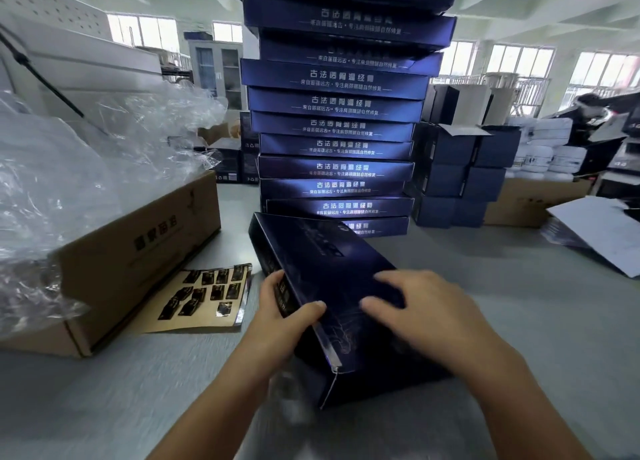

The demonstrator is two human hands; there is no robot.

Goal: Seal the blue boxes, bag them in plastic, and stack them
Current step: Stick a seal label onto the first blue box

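Grey table [519,286], head view: the blue box [332,272] lies just before the tall stack [336,127]. My left hand [284,307] clasps its side edge; my right hand [426,307] rests flat on the lid. I judge this the sealing step: next, a sticker from the sheet [204,293] left of the stack.

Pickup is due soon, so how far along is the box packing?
Done: a tall stack of blue boxes stands behind; whether bagged, I cannot tell. In hand: one box lies in front, left hand gripping its side, right hand resting on top. Left: sealing it, probably with a label from the sticker sheet, bagging it from the plastic bags, and stacking it.
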